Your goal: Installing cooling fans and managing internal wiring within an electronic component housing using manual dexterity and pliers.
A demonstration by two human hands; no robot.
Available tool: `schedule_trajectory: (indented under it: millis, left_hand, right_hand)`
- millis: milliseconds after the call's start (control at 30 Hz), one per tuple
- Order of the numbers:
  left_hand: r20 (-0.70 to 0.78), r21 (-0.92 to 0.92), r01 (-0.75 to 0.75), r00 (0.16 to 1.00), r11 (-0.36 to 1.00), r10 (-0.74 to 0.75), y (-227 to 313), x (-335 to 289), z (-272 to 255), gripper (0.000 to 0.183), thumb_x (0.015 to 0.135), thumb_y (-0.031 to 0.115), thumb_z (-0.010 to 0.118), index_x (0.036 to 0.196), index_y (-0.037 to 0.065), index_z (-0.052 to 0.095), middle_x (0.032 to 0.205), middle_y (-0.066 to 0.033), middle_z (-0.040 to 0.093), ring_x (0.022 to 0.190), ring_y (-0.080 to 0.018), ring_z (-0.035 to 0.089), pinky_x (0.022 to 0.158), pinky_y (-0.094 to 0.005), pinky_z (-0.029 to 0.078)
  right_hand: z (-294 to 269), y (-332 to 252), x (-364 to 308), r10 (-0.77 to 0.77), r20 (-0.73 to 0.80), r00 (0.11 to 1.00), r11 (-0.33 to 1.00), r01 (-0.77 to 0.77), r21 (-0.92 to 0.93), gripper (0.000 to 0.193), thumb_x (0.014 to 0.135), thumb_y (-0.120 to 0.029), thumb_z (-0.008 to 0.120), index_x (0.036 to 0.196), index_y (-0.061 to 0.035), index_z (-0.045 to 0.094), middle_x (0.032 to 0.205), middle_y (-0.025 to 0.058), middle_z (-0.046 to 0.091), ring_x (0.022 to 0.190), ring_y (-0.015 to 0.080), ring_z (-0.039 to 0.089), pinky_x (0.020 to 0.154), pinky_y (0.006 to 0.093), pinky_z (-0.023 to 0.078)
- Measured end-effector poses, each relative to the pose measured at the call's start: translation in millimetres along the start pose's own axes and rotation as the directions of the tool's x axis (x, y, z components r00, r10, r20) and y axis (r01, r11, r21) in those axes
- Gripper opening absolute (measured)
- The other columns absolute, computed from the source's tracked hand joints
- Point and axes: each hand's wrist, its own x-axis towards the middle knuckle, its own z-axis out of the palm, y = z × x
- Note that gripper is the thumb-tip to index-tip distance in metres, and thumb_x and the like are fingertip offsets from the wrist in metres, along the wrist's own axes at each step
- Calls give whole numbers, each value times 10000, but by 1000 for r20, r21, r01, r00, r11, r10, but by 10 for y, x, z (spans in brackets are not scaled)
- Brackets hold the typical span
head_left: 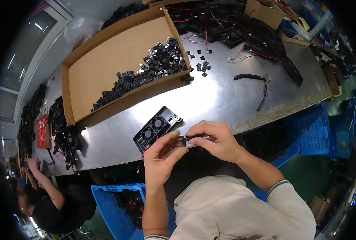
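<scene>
Both hands are up over the near edge of the table (202, 94), fingertips almost meeting. Left hand (162, 155) has its grip on a small dark part (182, 141), thumb below and fingers above. Right hand (214, 140) comes at it from the other side, thumb and index finger pinched together on it too. The part's mostly hidden by fingers, so I can't tell its exact shape, or if it's one piece or two.

Just behind the left hand there's a black panel (169, 113) lying at a slant on the table, with two round fans (158, 123) set in it. A red wire runs off its near side, and a small white plug (138, 171) dangles past the table edge.

Further back is a big shallow cardboard box (102, 60) with a heap of small black blocks (146, 69) piled along its near and right sides. A few loose blocks (204, 66) are scattered on the table right beside it. To the right, black-handled cutters (248, 76) lie with the handles spread, and behind them is a messy pile of black parts (226, 32) with red wires. Blue crate (118, 187) down by the left forearm, and another person's arm (50, 188) shows at far left.
</scene>
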Motion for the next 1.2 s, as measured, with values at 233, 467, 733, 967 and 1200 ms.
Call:
schedule_trajectory:
  millis: [233,467,733,967,1200]
  left_hand:
    - [113,186,-37,993,982,16,-34,14,-2,264,841,-77,726,1103,-64,696,1034,-86,684,875,-118,653,781,-221,519]
    - [219,-377,68,975,924,18,-67,-129,88,481,860,151,777,1274,5,579,1038,-69,615,950,-185,585,787,-341,511]
    - [182,-911,155,983,382,36,-534,-211,264,361,948,364,656,1119,47,637,997,-81,552,898,-218,505,1001,-437,426]
    - [220,654,-464,872,598,436,-83,77,-24,427,783,36,768,1196,60,663,1213,-199,593,1136,-344,580,1035,-450,431]
    - [275,952,-273,961,140,10,293,613,-286,623,759,262,836,1317,110,605,1364,-204,526,1267,-405,482,1054,-469,419]
  right_hand:
    - [-40,-3,-72,-1,31,1000,996,3,-84,161,866,29,698,1027,21,699,978,119,707,829,160,678,695,260,533]
    - [-237,132,-107,50,-97,994,995,-42,91,256,927,18,630,1183,0,642,1053,117,675,911,163,671,776,276,540]
    - [-50,171,-157,291,19,957,754,-241,611,276,964,15,587,1239,10,573,1123,140,664,1003,212,681,855,354,598]
    - [-146,186,-110,265,-60,962,854,-206,478,272,970,11,586,1241,3,570,1128,119,668,993,179,677,852,310,579]
    - [-159,185,-11,242,-55,969,887,-198,416,248,964,-1,602,1212,-4,596,1092,84,668,956,134,667,802,262,555]
